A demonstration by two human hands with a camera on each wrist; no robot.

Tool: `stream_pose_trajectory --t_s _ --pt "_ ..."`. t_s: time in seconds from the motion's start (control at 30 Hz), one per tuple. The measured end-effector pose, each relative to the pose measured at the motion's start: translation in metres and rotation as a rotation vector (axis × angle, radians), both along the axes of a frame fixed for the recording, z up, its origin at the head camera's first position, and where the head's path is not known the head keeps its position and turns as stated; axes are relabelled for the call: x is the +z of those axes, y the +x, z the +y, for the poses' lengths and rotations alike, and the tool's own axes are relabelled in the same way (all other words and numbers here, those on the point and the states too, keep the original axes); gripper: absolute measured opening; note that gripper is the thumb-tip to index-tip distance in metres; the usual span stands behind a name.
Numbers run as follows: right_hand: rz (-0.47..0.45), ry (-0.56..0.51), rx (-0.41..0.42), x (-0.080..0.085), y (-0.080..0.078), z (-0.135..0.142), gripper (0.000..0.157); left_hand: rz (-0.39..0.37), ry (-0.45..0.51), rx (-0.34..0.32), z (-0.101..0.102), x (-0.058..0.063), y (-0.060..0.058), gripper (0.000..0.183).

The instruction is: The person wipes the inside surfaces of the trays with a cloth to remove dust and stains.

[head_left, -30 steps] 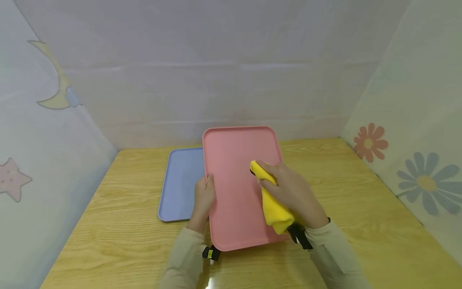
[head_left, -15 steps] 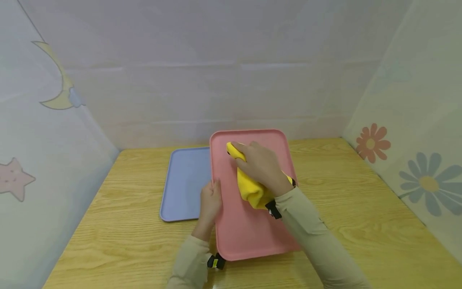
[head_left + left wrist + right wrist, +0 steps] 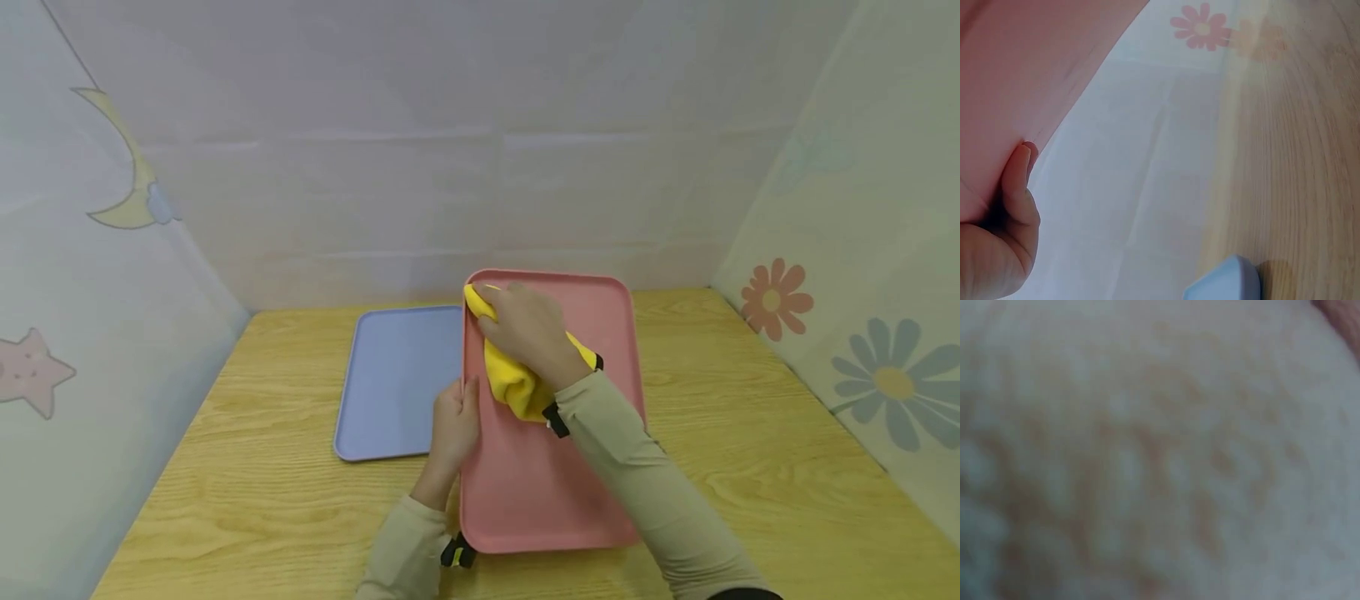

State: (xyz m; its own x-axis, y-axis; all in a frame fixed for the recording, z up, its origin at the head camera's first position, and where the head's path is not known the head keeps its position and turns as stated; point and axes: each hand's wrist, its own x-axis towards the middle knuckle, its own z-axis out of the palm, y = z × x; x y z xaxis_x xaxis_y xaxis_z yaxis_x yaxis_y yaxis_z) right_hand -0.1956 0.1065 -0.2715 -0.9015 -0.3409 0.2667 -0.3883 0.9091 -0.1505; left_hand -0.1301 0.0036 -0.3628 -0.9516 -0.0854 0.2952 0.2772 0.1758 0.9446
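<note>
A pink tray (image 3: 555,492) is held up at a tilt above the table in the head view. My left hand (image 3: 454,423) grips its left edge, the thumb on the near face; in the left wrist view fingers (image 3: 1017,187) curl against the tray's underside (image 3: 1029,81). With my right hand (image 3: 531,327) I hold a bunched yellow cloth (image 3: 510,379) against the tray's upper left corner area. Part of the cloth is hidden under that hand. The right wrist view is a close blur, covered by pale material.
A blue tray (image 3: 397,383) lies flat on the wooden table (image 3: 247,467), partly behind the pink one. Printed fabric walls (image 3: 375,192) enclose the back and both sides.
My right hand has carried the cloth up and leftward across the pink tray to its left rim. The pink tray and my left hand have shifted right, and the tray has turned slightly.
</note>
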Motion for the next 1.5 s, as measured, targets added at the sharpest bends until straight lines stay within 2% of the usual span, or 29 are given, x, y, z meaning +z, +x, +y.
stream_pose_trajectory --t_s 0.13,0.17,0.23,0.47,0.6,0.7,0.83,1.07,1.13,1.3,1.5 --pt "-0.031 0.003 -0.025 0.002 0.000 0.001 0.037 -0.021 0.008 -0.040 0.002 0.003 0.004 0.038" --pt "-0.038 0.005 -0.029 0.002 0.000 0.001 0.039 -0.020 0.011 -0.045 0.002 -0.001 0.002 0.038" --pt "-0.034 0.009 -0.033 0.003 0.001 0.001 0.041 -0.029 0.012 -0.053 0.003 -0.001 0.003 0.038" --pt "0.029 0.018 -0.038 -0.001 -0.001 0.000 0.033 -0.004 -0.007 -0.048 0.003 -0.025 -0.012 0.038" --pt "0.046 0.026 -0.046 -0.002 -0.002 -0.002 0.029 0.046 -0.011 -0.035 0.003 -0.029 -0.012 0.037" --pt "0.053 0.041 -0.051 -0.001 -0.001 -0.004 0.030 0.053 -0.004 -0.018 0.002 -0.029 -0.011 0.037" --pt "0.046 0.053 -0.068 0.000 -0.001 -0.004 0.034 0.024 0.000 0.000 0.001 -0.026 -0.010 0.038" --pt "0.032 0.061 -0.102 -0.001 -0.005 0.003 0.033 -0.007 0.022 -0.005 0.000 -0.002 0.006 0.037" --pt "0.017 0.053 -0.113 -0.001 -0.007 0.005 0.031 -0.025 0.023 0.002 -0.001 -0.005 0.005 0.037" --pt "-0.006 0.061 -0.145 0.000 -0.009 0.012 0.032 -0.040 0.018 0.032 -0.004 -0.023 -0.006 0.038" --pt "-0.004 0.068 -0.176 -0.004 -0.011 0.024 0.035 -0.042 0.041 0.034 -0.007 -0.027 -0.008 0.037"
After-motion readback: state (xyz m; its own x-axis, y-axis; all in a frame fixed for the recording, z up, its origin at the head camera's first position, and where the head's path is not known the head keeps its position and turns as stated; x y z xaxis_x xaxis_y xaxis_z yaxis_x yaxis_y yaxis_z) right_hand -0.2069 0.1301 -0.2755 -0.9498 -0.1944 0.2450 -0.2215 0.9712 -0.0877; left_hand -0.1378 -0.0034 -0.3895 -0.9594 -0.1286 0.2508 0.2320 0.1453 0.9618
